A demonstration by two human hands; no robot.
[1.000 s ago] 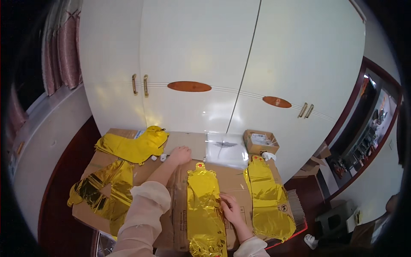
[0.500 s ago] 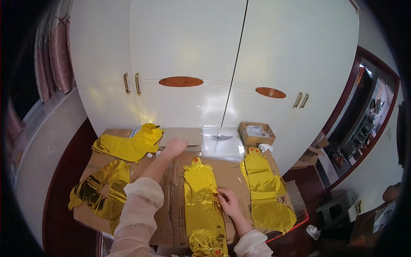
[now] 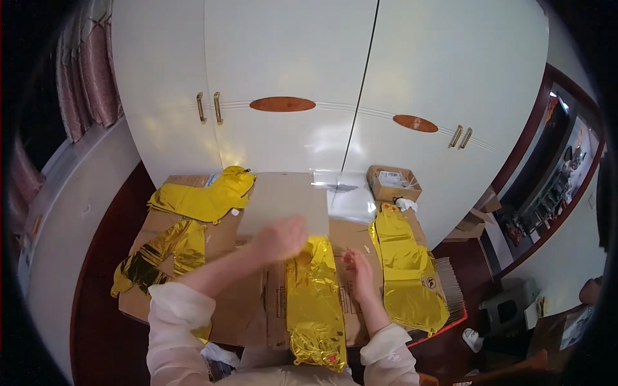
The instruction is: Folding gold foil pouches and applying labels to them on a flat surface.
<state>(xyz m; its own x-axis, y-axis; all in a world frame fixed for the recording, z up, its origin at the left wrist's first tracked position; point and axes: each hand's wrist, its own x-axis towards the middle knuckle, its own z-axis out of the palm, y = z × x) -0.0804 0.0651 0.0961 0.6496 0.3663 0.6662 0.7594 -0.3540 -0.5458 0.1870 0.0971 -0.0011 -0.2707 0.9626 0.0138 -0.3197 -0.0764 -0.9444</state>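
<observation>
A gold foil balloon [image 3: 314, 293], flat and uninflated, lies lengthwise before me on cardboard. My left hand [image 3: 281, 238] is over its far end, beside a grey-brown cardboard sheet [image 3: 280, 193]. Motion smears the left fingers, so I cannot make out whether they grip the sheet. Just off the balloon's right edge is my right hand [image 3: 362, 273], its fingers loosely bent and apart, with nothing visible in them. Another flat gold balloon [image 3: 412, 276] lies to the right. Two more are at the left, one at the back [image 3: 203, 198] and one nearer [image 3: 183, 251].
Clear plastic sleeves [image 3: 349, 199] lie at the back, beside a small open carton [image 3: 394, 183] holding packets. A white cabinet [image 3: 290, 51] rises behind the work surface. On the right are a grey stool [image 3: 512, 302] and part of another person [image 3: 515, 341].
My left hand has come back toward me from the rear, and more of the cardboard sheet shows, reaching nearer. My right hand has come off the balloon's edge. The view has shifted slightly.
</observation>
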